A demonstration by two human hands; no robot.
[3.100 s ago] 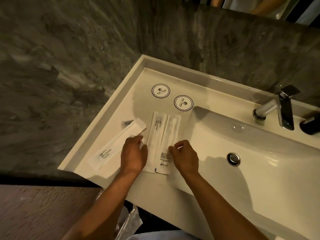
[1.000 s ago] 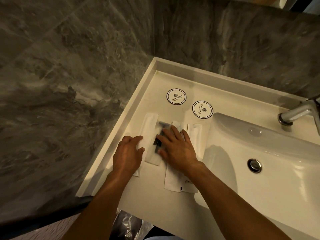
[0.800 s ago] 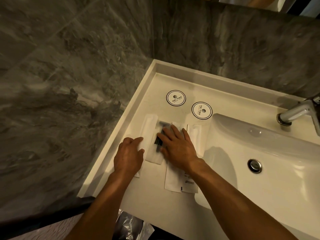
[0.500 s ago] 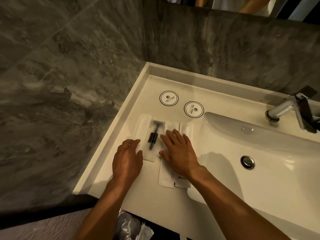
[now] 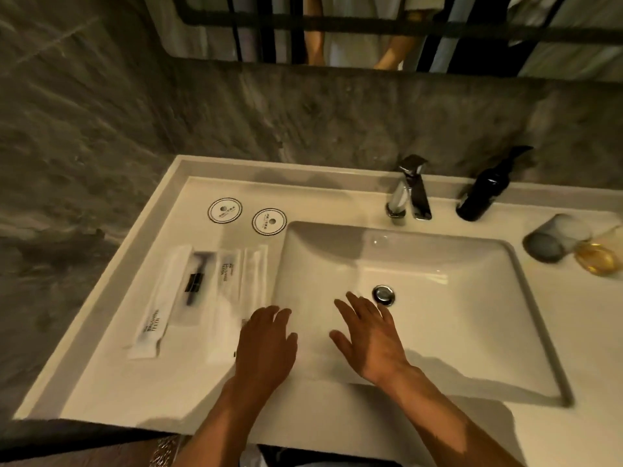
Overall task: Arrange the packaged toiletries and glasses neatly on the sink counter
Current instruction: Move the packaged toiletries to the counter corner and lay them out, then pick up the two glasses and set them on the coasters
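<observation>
Packets (image 5: 202, 291) lie lined up on the table's left; both my hands, left (image 5: 266, 345) and right (image 5: 371, 335), hover with fingers spread, grasping nothing. Next I reach far right for the glasses (image 5: 556, 241).

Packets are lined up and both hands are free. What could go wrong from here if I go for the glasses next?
1. The two glasses lie tipped on their sides, touching, on the right counter; nudging one could roll it toward the basin.
2. The soap bottle stands just behind them and might get knocked.
3. The left hand hovers beside the packets; a brush could skew the row.
</observation>
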